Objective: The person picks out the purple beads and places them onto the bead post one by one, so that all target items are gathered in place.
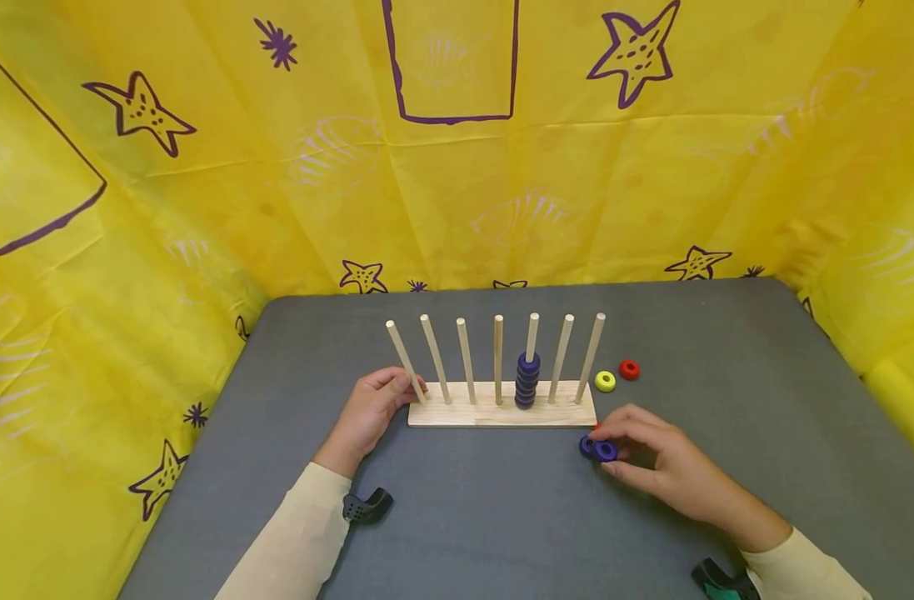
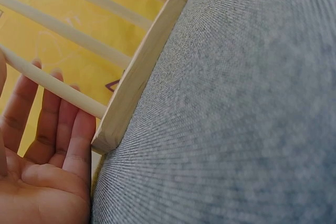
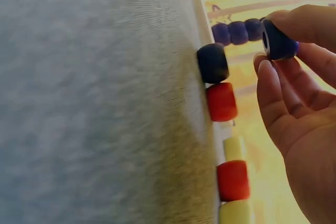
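Observation:
A wooden peg stand (image 1: 464, 414) lies across the table, with a row of upright pegs. Several dark blue rings (image 1: 527, 383) are stacked on the peg third from the right. At the stand's left end my left hand (image 1: 370, 412) holds the outermost peg (image 2: 63, 87), fingers behind it and thumb mostly out of the left wrist view. Thumb and fingers of my right hand (image 1: 666, 467) pinch a blue ring (image 3: 281, 43), raised off the table near the stand's front right corner. Beneath it, another blue ring (image 3: 212, 63) rests on the table beside a red ring (image 3: 222, 102).
Right of the stand lie a yellow ring (image 1: 605, 382) and a red ring (image 1: 629, 369). Another yellow ring (image 3: 236, 212) shows low in the right wrist view. The grey table (image 1: 457, 517) meets a yellow patterned cloth (image 1: 457, 192) at the back and sides.

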Action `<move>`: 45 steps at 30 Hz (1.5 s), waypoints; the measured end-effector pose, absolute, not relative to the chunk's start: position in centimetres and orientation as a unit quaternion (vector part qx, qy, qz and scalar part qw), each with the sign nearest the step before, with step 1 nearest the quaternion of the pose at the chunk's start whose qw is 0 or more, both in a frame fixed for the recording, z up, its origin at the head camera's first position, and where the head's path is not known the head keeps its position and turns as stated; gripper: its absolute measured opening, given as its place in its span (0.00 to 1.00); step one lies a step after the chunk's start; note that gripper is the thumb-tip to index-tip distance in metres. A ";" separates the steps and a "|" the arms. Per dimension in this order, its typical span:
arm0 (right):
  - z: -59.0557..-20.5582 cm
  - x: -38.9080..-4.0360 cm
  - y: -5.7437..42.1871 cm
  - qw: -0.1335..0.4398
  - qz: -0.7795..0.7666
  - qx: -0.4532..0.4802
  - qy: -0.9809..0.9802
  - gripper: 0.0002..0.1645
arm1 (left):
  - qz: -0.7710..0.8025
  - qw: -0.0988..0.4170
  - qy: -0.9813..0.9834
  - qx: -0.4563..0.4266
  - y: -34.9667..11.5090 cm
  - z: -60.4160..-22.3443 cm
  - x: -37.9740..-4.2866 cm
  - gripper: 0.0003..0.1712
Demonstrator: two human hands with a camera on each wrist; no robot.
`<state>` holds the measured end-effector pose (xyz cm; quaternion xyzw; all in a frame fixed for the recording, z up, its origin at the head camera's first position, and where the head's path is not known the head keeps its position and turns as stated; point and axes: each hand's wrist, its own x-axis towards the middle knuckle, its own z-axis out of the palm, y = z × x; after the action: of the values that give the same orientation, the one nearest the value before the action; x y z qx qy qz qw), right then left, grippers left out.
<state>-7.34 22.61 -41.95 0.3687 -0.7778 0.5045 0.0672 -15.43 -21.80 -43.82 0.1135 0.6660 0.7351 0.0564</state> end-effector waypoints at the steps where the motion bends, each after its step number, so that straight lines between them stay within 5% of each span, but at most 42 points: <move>1: -41.8 -7.4 22.5 0.071 0.502 0.371 -0.778 0.31 | 0.734 0.057 0.667 0.112 -21.8 -43.8 -15.4 0.22; 38: -33.4 -9.5 18.9 0.143 0.479 0.413 -0.762 0.33 | 0.732 0.058 0.670 0.112 -21.7 -43.7 -15.2 0.21; 45: -32.1 -10.0 18.0 0.190 0.498 0.423 -0.733 0.18 | 0.733 0.058 0.668 0.115 -21.7 -43.7 -15.3 0.21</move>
<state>-10.02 17.96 -32.10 0.4225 -0.7333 0.4977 0.1898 -15.33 -21.73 -43.69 0.1148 0.6677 0.7332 0.0578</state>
